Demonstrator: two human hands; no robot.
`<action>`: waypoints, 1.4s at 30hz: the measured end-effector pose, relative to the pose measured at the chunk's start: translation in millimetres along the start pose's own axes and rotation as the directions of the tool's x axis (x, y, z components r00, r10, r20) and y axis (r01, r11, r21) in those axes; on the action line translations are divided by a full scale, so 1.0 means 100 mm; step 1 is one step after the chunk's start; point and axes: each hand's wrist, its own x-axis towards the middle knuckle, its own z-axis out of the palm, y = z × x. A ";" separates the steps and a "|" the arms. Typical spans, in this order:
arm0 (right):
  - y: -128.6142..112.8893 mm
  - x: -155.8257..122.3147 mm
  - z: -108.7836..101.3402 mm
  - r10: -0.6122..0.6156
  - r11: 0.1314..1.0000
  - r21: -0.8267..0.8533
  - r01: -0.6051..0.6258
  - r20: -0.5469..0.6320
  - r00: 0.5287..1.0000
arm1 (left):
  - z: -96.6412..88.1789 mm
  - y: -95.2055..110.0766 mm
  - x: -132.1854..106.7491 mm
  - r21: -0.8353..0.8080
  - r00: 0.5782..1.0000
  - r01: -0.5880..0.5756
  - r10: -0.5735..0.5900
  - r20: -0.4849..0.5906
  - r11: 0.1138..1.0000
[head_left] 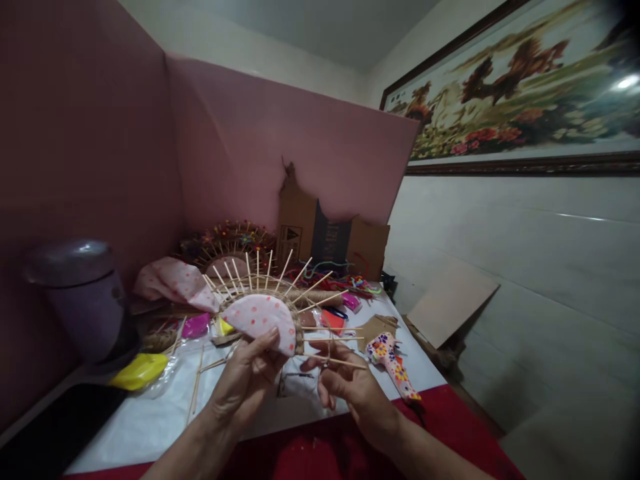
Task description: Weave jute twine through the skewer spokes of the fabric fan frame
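Note:
My left hand (249, 379) is closed on a half-made craft piece (267, 312): a pink dotted fabric disc ringed with woven twine, with several wooden skewers (298, 275) fanning outward. The thumb presses the disc's lower edge. My right hand (345, 381) pinches the twine rim at the piece's lower right, between two skewers (345, 363). Both hands hold the piece up above the white table sheet (150, 417).
A purple lidded pot (83, 297) stands at the left. Pink dotted cloth (175, 282), a finished beaded piece (227, 240), coloured bags and pipe cleaners (350, 283) lie behind. A flowered glue gun (393, 365) lies right. Cardboard boxes (325, 233) lean on the pink partition.

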 end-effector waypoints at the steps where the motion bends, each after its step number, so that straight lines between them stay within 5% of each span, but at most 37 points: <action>1: 0.03 0.02 0.03 -0.008 0.999 0.037 0.009 -0.021 1.000 | 0.00 -0.01 0.00 -0.002 1.000 0.001 -0.001 -0.004 1.000; 7: 0.18 0.13 0.20 0.130 0.927 0.372 -0.049 -0.195 0.972 | -0.03 -0.11 -0.01 0.034 0.999 -0.036 0.035 0.024 0.999; 13: 0.22 0.22 0.20 0.145 0.898 0.439 -0.034 -0.223 0.964 | -0.07 -0.15 -0.04 0.171 0.999 0.038 -0.034 -0.028 0.985; 17: 0.12 0.27 0.06 0.091 0.929 0.370 0.014 -0.265 0.960 | -0.01 -0.04 -0.06 0.124 0.999 0.010 -0.016 0.043 0.992; 21: -0.08 0.26 -0.11 0.086 0.988 0.149 -0.034 -0.356 0.930 | -0.01 0.08 -0.02 0.118 0.998 -0.035 0.041 -0.051 0.992; 26: -0.13 0.11 -0.20 -0.258 0.966 -0.165 0.198 -0.591 0.765 | -0.07 0.13 0.06 0.035 0.992 -0.064 0.067 -0.105 0.997; 27: -0.10 0.08 -0.18 -0.272 0.962 -0.175 0.209 -0.585 0.764 | -0.07 0.12 0.07 0.031 0.993 -0.068 0.071 -0.097 0.997; 31: 0.01 0.14 0.02 -0.093 0.995 0.009 0.100 -0.280 0.956 | -0.04 0.01 0.08 0.079 0.996 -0.050 0.055 -0.071 0.996; 35: 0.01 0.38 0.12 0.055 0.946 0.320 0.044 -0.293 0.955 | 0.03 -0.17 -0.01 0.246 1.000 -0.001 0.003 -0.007 0.969; 37: -0.04 0.51 0.05 0.078 0.931 0.365 0.024 -0.262 0.962 | 0.04 -0.21 -0.10 0.453 0.998 0.056 -0.067 0.008 0.890; 39: -0.09 0.60 -0.06 0.061 0.932 0.360 0.036 -0.255 0.965 | 0.05 -0.19 -0.20 0.699 0.995 0.073 -0.104 0.002 0.711; 40: -0.11 0.64 -0.12 0.060 0.935 0.354 0.030 -0.239 0.969 | 0.06 -0.14 -0.23 0.800 0.995 0.028 -0.091 0.033 0.600; 42: -0.14 0.69 -0.21 0.049 0.941 0.338 0.025 -0.209 0.977 | 0.12 0.01 -0.24 0.913 0.968 -0.244 0.142 0.208 0.326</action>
